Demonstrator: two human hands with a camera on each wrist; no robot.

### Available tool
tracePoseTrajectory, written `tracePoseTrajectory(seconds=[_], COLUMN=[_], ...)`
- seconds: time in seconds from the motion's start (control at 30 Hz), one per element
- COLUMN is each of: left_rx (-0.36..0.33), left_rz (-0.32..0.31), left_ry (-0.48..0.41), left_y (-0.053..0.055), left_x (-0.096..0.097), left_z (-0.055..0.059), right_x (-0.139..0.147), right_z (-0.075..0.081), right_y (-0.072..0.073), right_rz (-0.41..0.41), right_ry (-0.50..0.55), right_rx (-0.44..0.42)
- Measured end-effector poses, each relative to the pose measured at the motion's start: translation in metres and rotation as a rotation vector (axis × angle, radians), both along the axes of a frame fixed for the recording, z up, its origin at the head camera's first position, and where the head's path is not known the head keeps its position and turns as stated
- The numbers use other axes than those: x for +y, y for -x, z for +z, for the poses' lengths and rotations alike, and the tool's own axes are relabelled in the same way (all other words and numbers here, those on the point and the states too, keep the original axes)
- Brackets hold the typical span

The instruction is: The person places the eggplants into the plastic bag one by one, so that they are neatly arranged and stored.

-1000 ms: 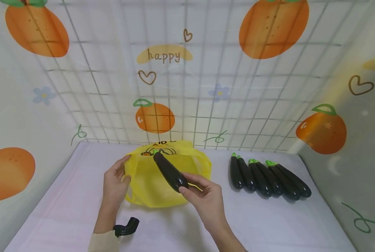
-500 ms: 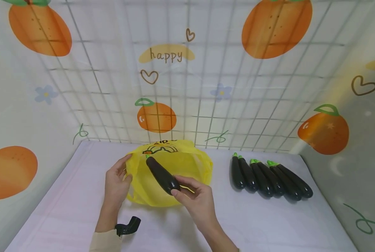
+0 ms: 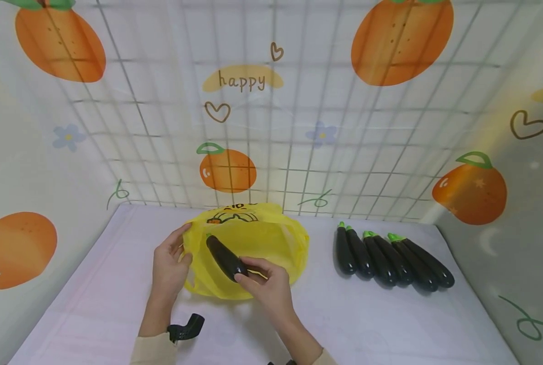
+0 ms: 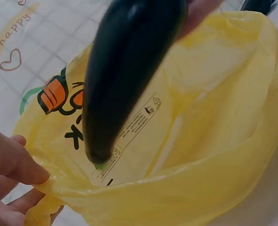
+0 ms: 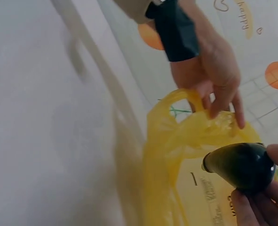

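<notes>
A yellow plastic bag (image 3: 262, 243) with a printed cartoon stands with its mouth spread wide on the table. My left hand (image 3: 171, 258) pinches the bag's left rim between thumb and fingers, as the left wrist view also shows. In my right hand (image 3: 267, 284) is a dark eggplant (image 3: 223, 257), gripped by its thick end, its green stem end pointing up and left. The eggplant (image 4: 129, 70) hangs over the bag's open mouth in the left wrist view. From the right wrist side, thumb and fingers wrap the eggplant's (image 5: 240, 165) rounded bottom.
Several more eggplants (image 3: 390, 258) lie side by side in a row on the white tabletop (image 3: 344, 324), right of the bag. A printed curtain with a grid pattern (image 3: 289, 126) rises behind the table's back edge. A black wrist device (image 3: 187, 328) sits on my left wrist.
My right hand has carried the eggplant left and slightly down, over the bag's opening. The left hand keeps its hold on the bag's rim. The row of eggplants stays put.
</notes>
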State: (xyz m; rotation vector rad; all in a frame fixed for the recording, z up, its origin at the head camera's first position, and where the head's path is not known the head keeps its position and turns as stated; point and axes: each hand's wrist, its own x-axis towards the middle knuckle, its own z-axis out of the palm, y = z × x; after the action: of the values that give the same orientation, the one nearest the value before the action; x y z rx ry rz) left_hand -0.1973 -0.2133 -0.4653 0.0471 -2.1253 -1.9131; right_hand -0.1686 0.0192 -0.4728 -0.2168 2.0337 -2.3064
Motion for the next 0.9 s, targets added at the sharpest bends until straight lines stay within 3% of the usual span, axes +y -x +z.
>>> tracePoseTrajectory(seconds=[0.2,0.37,0.9], left_rx=[0.017,-0.011,-0.006], left_rz=[-0.006,-0.005,0.001], left_ry=[-0.003,0.011,0.024], left_y=[0.003,0.002,0.002], left_x=[0.000,0.001,0.004], left_z=[-0.001,0.000,-0.004], right_x=[-0.013,-0.021,-0.041], right_z=[-0.011,-0.018,-0.038], right_y=[0.009,0.013,0.017], right_rz=[-0.006,-0.008,-0.039], right_ry=[-0.039,-0.089,-0.160], right_rx=[0.001,-0.015,0.027])
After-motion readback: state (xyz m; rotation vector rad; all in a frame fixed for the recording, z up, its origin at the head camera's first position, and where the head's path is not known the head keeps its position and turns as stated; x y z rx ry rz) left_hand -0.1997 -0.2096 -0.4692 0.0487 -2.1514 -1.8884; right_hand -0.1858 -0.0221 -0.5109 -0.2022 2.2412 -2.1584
